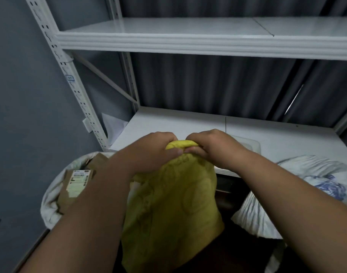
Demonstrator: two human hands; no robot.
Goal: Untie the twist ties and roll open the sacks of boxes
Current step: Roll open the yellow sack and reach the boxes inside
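Observation:
A yellow sack [174,209] stands upright in front of me, its top gathered into a rolled bunch [181,144]. My left hand [154,150] grips the left side of that bunch with curled fingers. My right hand [210,147] grips the right side, thumb underneath. No twist tie shows; the hands hide the neck of the sack. To the left a white sack [52,196] lies rolled open, with brown cardboard boxes [76,184] carrying shipping labels inside it.
A white metal shelving unit stands ahead: a lower shelf [188,123] behind the yellow sack and an upper shelf [188,34]. A white sack with blue print [306,186] leans at the right. A grey wall [20,115] is at the left; dark curtains hang behind.

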